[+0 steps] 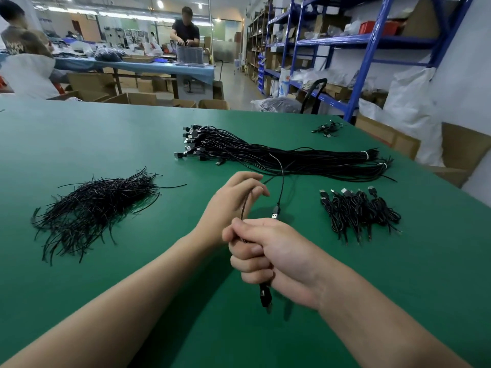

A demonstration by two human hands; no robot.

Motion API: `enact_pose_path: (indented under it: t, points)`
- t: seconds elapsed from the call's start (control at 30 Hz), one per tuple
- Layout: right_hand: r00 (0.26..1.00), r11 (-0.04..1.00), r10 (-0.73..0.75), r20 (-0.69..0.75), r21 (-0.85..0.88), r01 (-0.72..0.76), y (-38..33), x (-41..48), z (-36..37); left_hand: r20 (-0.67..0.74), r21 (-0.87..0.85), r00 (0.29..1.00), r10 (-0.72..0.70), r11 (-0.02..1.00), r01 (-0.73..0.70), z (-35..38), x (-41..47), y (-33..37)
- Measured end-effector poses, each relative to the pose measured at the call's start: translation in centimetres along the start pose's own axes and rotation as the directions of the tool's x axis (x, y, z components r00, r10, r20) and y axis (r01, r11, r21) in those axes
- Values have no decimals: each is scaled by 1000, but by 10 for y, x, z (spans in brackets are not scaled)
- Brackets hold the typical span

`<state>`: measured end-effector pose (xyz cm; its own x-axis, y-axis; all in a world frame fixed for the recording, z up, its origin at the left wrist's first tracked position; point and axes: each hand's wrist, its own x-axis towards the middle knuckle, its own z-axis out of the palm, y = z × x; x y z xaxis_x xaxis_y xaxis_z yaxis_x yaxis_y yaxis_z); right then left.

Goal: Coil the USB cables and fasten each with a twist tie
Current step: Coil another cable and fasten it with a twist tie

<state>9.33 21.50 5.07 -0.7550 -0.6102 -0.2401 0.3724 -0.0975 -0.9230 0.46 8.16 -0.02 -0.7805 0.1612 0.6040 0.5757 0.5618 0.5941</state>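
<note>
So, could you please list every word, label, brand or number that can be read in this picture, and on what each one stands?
No text here can be read with certainty.
Pale lettering on the brown shirt of the person at far left: too blurred to read.
Blue print on the white bag by the blue shelving: too small to read.
USB cable, twist ties, green table: no print shows.

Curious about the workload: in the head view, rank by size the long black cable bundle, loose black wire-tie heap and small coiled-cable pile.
1. long black cable bundle, longest though farther off.
2. loose black wire-tie heap, broader; nearly a tie.
3. small coiled-cable pile, clearly smallest.
</note>
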Motion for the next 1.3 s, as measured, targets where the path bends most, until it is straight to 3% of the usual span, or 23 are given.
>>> enact_pose_path:
  t: [0.1,0.2,0.43,0.57,0.7,0.8,1.03,1.13,1.3]
  points:
    - [1000,999,21,0,50,-21,3,-4,-15,-116,68,991,73,996,-65,-24,4,-1]
    - [1000,999,30,2,-24,-30,4,-5,-26,-95,259,980,175,955,-146,-50,2,5]
    - [995,955,-2,102,-293,32,1,3,-29,-137,229,964,226,954,-191,-90,-12,31]
    - [991,941,13,130,-336,32,0,4,-31,-7,395,961,276,884,-251,-109,-19,36]
    - [992,971,67,111,-236,-39,4,5,-31,197,510,959,202,814,-276,-110,-33,30]
    - [991,988,89,97,-133,-76,4,5,-26,302,345,943,138,907,-243,-92,-50,29]
    - [968,993,109,227,-78,-94,4,-2,-22,257,223,961,103,961,-163,-69,-64,22]
    - [970,998,-13,244,69,-4,1,-2,-14,253,104,966,56,991,-85,-61,-70,24]
    - [940,867,-340,-11,383,319,-23,5,-3,272,174,961,54,979,-104,-50,-81,29]
